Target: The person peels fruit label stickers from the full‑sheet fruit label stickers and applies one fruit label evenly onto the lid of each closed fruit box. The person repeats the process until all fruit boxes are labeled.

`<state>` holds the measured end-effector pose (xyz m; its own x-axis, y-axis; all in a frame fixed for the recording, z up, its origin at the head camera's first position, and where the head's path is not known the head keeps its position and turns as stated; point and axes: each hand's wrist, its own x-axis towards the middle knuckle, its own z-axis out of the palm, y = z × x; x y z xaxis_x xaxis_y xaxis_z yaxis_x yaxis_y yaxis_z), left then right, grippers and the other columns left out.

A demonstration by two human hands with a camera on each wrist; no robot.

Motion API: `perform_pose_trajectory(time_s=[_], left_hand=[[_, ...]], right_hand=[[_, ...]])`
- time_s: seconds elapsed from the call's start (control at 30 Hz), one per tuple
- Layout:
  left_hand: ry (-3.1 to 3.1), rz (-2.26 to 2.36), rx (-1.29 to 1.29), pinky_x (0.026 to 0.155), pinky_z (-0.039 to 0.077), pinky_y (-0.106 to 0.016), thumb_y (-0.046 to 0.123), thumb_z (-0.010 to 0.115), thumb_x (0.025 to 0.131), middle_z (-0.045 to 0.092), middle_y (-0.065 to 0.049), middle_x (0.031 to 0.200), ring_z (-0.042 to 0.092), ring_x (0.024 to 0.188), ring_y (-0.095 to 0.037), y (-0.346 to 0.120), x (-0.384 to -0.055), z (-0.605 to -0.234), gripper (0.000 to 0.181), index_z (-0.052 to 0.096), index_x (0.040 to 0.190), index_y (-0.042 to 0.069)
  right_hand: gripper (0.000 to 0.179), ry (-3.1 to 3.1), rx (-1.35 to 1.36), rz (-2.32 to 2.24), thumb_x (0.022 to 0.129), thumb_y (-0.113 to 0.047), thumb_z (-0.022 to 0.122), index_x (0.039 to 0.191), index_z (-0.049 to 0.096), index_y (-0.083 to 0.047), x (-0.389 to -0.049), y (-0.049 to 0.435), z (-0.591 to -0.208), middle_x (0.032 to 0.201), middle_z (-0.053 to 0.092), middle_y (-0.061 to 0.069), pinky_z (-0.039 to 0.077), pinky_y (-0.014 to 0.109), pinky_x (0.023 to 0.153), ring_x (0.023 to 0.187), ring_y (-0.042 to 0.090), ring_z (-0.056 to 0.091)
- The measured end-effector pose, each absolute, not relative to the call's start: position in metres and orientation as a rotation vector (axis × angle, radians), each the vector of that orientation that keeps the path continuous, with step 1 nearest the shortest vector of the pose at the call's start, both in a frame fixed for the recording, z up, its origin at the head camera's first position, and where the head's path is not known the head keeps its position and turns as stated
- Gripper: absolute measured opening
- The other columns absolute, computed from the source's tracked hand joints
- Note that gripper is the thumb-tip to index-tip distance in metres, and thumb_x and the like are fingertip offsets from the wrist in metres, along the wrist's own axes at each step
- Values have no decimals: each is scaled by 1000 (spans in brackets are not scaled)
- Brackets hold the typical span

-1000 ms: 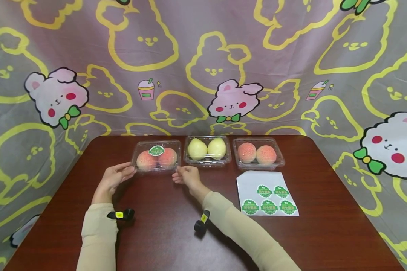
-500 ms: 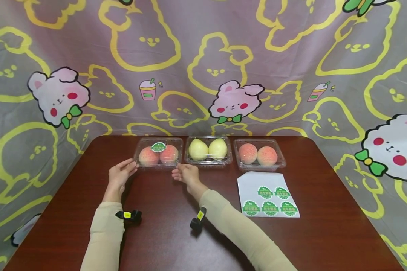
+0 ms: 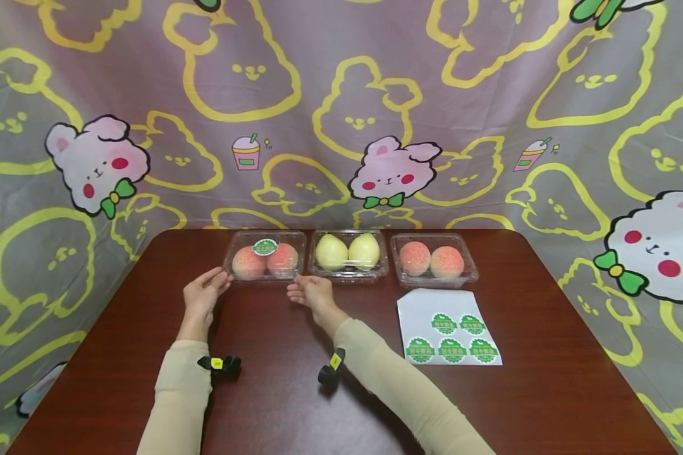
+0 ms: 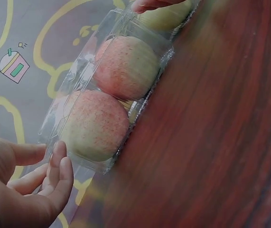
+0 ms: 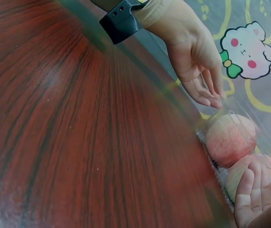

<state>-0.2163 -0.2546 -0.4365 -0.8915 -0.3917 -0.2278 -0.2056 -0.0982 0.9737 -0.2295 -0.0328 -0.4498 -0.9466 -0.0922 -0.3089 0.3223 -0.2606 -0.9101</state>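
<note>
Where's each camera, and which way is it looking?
Head: on the head, facing forward and down at the table and leftmost peach box; left hand, right hand and sleeves show.
Left wrist: on the left wrist, facing that box; left hand and right fingertips show.
Right wrist: on the right wrist, facing the table and that box; both hands show.
These last two share the box.

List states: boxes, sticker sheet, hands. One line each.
Left peach box: looks closed, sticker on lid
Pear box: looks closed, no sticker visible
Right peach box: looks closed, no sticker visible
Sticker sheet: five stickers, upper left bare
Left hand: fingers pinch left peach box's left front corner
Right hand: fingers at same box's right front corner, grip unclear
</note>
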Motion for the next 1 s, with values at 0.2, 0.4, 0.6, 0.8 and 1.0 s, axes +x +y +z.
perform_pose_trajectory(time_s=[0.2,0.4,0.6,0.8,1.0], left_hand=[[-2225,-1899,713,86,55,-17,21,55,98,62,11,97,61,78,9,-255,-214,-437,43,52,137,4],[-2268,-1694,689,75,49,-13,21,56,97,64,14,85,55,71,12,-256,-212,-436,37,60,128,3],[-2223,-1581,645,56,42,-8,14,59,93,51,26,64,49,59,16,-254,-211,-430,31,65,119,-1],[-2229,-1518,614,56,42,-8,13,60,93,51,24,66,49,58,16,-249,-212,-428,26,68,114,1],[-2234,-1462,548,55,41,-8,12,61,92,55,22,67,49,57,16,-242,-210,-423,23,70,110,1]], right_hand=[[28,1760,261,-2268,96,-8,53,112,61,14,-228,-29,-452,76,71,10,58,23,62,58,7,63],[29,1774,234,-2262,97,-8,50,111,60,17,-221,-21,-452,73,70,12,58,24,62,58,6,62],[30,1780,213,-2255,97,-7,51,112,58,18,-219,-12,-456,68,67,0,58,24,60,58,6,63],[29,1805,170,-2252,96,-6,51,112,58,17,-218,-2,-453,65,65,-3,58,22,60,58,5,63],[28,1861,110,-2249,96,-5,51,110,58,19,-213,9,-450,64,65,-4,58,23,61,57,5,63]])
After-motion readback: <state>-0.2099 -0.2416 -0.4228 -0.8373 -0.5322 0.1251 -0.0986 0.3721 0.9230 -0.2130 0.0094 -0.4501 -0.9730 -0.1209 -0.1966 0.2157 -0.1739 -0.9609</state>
